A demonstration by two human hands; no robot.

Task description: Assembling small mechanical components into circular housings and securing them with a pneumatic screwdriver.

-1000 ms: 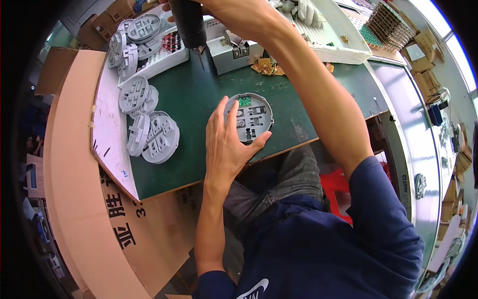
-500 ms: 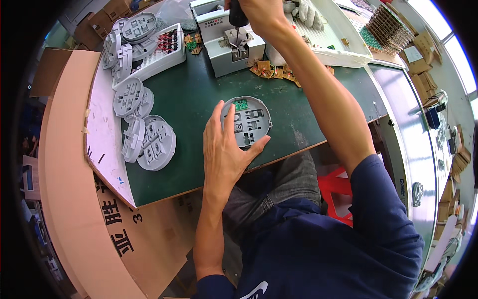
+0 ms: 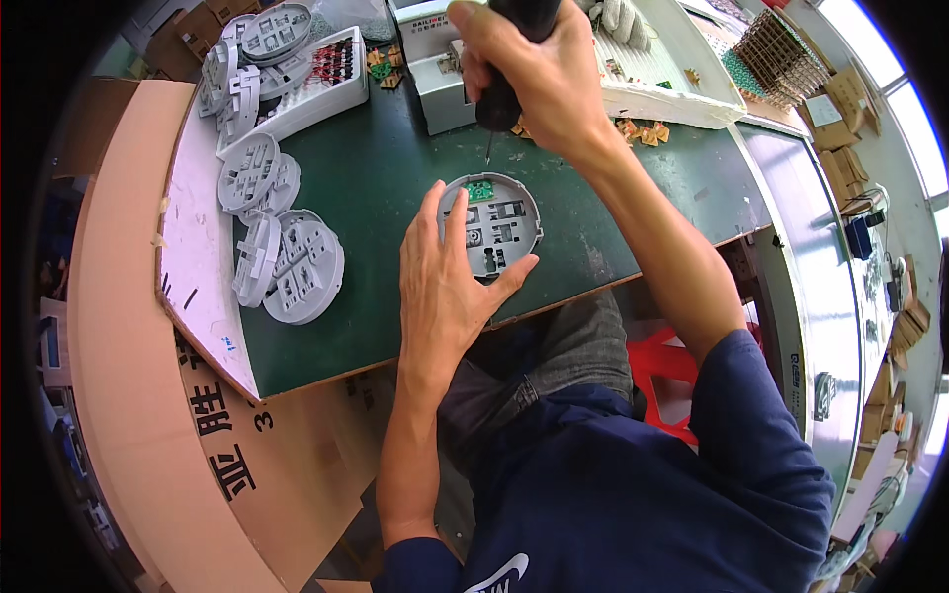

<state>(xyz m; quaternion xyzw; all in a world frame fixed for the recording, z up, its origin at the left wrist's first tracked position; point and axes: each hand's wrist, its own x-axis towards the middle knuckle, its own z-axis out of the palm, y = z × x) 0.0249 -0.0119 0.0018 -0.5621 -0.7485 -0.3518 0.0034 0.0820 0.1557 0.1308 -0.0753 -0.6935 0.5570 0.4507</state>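
My left hand (image 3: 440, 287) steadies a round grey plastic housing (image 3: 519, 188) on the green tabletop, fingers along its left side and thumb at its lower right rim. Inside the housing, near the far rim, sits a small green circuit board (image 3: 480, 191). Closed around a black power screwdriver (image 3: 501, 107) is my right hand (image 3: 559, 84). The tool points down, and its thin bit is above and apart from the housing's far edge. Whether a screw sits on the bit is too small to tell.
A grey-white machine (image 3: 435, 94) stands beyond the housing, partly hidden by my right hand. Several similar grey housings (image 3: 306, 267) are stacked at left. Behind them is a white tray (image 3: 346, 94) with red and black parts. Small brown circuit boards (image 3: 643, 131) lie before a white foam bin (image 3: 682, 114).
My right hand has brought the screwdriver from the machine toward me, to just beyond the housing. My left hand keeps its hold on the housing. The whole view has shifted slightly.
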